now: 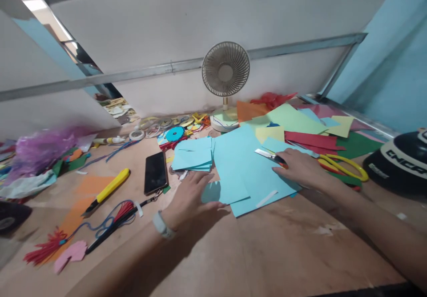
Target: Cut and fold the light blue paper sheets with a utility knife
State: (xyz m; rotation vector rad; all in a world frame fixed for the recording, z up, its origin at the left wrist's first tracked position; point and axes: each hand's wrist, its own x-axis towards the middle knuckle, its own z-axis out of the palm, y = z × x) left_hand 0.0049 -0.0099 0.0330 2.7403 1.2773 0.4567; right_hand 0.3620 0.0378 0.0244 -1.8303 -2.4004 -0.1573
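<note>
My left hand [190, 199] lies flat on the wooden table, fingers spread, touching the near left corner of a large light-blue paper sheet [243, 172]. My right hand [298, 168] rests on the same sheet's right side and holds a small cutter knife [269, 155] whose metal blade points left. A stack of smaller light-blue squares [192, 154] sits just beyond my left hand. A white strip of paper [267, 198] lies on the sheet's near edge.
A black phone [155, 172] and a yellow utility knife [108, 190] lie to the left. Yellow scissors [343, 167] and coloured paper sheets [300, 123] are at right, a small fan [226, 79] behind, and a black helmet [398, 161] at far right.
</note>
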